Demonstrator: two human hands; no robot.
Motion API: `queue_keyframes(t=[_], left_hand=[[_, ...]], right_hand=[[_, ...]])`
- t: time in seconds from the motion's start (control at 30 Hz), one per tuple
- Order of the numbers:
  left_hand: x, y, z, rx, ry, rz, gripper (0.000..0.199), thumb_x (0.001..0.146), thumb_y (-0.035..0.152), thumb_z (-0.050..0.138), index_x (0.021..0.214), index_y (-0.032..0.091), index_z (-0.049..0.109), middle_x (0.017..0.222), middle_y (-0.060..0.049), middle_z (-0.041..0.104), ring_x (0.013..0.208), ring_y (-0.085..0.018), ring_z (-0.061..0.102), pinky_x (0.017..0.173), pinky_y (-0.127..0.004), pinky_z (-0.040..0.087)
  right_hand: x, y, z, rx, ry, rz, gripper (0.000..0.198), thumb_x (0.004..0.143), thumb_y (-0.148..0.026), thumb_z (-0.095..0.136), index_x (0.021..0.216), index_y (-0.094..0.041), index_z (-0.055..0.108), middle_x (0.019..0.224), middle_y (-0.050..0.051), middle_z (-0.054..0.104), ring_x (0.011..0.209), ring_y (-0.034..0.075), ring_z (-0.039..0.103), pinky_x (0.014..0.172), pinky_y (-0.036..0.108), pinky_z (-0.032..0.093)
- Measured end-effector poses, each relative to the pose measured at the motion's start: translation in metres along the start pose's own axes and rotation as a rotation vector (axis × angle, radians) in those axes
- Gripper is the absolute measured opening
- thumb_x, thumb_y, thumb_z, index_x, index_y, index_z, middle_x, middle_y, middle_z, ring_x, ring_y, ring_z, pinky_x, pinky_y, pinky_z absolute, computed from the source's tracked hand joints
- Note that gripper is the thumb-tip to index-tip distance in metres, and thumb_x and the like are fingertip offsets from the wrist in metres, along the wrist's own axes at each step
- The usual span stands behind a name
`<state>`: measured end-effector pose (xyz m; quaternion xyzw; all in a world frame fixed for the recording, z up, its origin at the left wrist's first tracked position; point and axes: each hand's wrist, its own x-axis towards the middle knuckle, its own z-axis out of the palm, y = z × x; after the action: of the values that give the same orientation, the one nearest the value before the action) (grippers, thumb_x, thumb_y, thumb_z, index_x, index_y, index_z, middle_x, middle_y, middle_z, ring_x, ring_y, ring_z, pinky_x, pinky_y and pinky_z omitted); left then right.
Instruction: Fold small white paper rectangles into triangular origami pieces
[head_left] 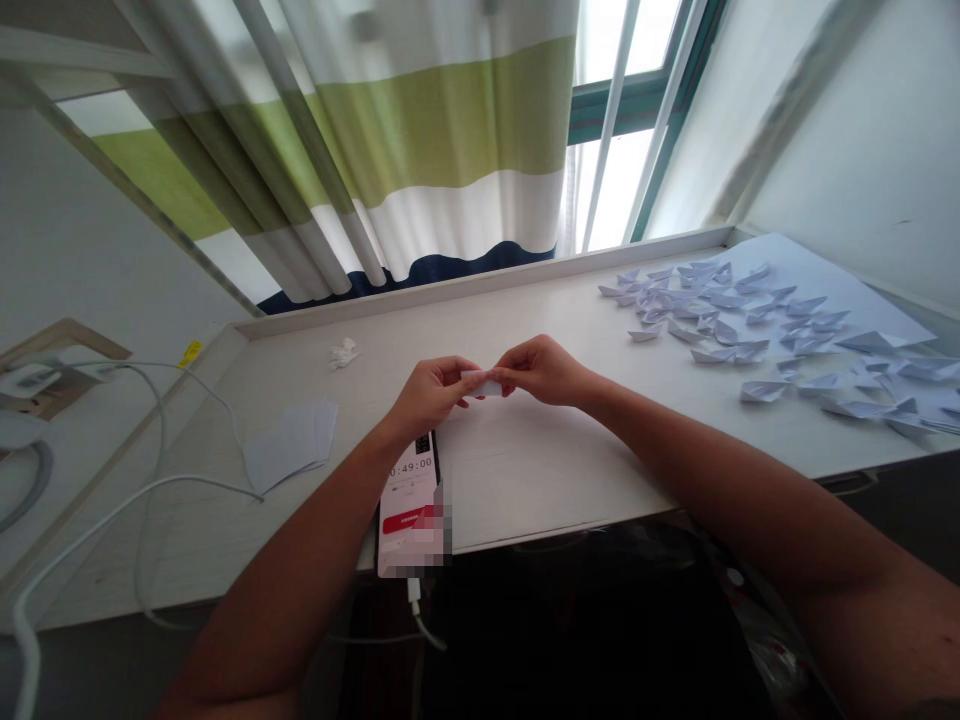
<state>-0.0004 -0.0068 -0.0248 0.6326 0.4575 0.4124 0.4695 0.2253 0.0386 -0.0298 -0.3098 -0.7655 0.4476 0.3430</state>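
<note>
Over the middle of the white desk (517,470), a small folded piece of white paper (491,386) is pinched between both hands. My left hand (437,390) closes on its left end, thumb on the near face. My right hand (538,370) grips the right end between thumb and fingers. Fingers cover part of the folds. On the right side of the desk lie several folded paper boats (731,352), spread in a loose group. A few flat white paper sheets (291,445) are stacked to the left.
Below my left wrist lies a phone (409,500) with a timer on screen and a charging cable (415,597) plugged in. White cables (150,480) loop across the left. Crumpled tissue (343,353) sits further back. A raised rim (487,272) borders the desk's far edge.
</note>
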Motion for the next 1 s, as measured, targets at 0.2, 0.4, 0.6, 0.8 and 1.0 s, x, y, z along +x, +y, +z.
queue_keyframes(t=[0.2,0.4,0.6,0.8,1.0], left_hand=[[0.001,-0.001,0.000,-0.057,-0.004,0.020,0.039,0.081,0.052,0.093,0.092,0.016,0.083,0.087,-0.011,0.084,0.081,-0.025,0.081,0.071,-0.033,0.062],[0.000,0.000,0.000,-0.070,-0.003,-0.016,0.042,0.080,0.052,0.094,0.099,0.016,0.084,0.090,-0.012,0.085,0.084,-0.026,0.083,0.070,-0.032,0.062],[-0.001,0.004,0.000,-0.090,0.017,0.013,0.042,0.079,0.053,0.094,0.095,0.016,0.085,0.087,-0.012,0.085,0.080,-0.026,0.083,0.069,-0.034,0.062],[-0.001,0.007,-0.005,-0.129,0.040,0.005,0.042,0.077,0.054,0.095,0.093,0.016,0.084,0.090,-0.012,0.085,0.084,-0.028,0.084,0.071,-0.036,0.065],[0.000,0.006,-0.006,-0.181,0.036,-0.015,0.041,0.078,0.052,0.095,0.098,0.017,0.087,0.093,-0.012,0.085,0.083,-0.027,0.083,0.074,-0.038,0.067]], right_hand=[[0.000,-0.001,0.002,-0.006,0.003,-0.003,0.041,0.092,-0.055,0.078,0.077,-0.017,0.080,0.070,0.005,0.077,0.064,0.015,0.068,0.060,0.029,0.050],[0.000,0.001,0.002,0.057,-0.038,-0.016,0.044,0.090,-0.059,0.080,0.080,-0.017,0.078,0.074,0.006,0.079,0.067,0.015,0.069,0.062,0.029,0.052],[-0.003,-0.002,0.004,0.029,-0.045,-0.059,0.038,0.098,-0.053,0.074,0.087,-0.016,0.078,0.080,0.007,0.080,0.073,0.017,0.074,0.071,0.033,0.059],[-0.003,0.004,0.000,0.028,-0.041,-0.213,0.043,0.092,-0.033,0.082,0.133,-0.022,0.075,0.123,0.009,0.078,0.095,0.020,0.078,0.091,0.041,0.066],[-0.002,0.005,-0.007,0.045,-0.088,-0.241,0.037,0.095,-0.030,0.080,0.131,-0.024,0.080,0.121,0.008,0.076,0.099,0.020,0.077,0.094,0.041,0.066]])
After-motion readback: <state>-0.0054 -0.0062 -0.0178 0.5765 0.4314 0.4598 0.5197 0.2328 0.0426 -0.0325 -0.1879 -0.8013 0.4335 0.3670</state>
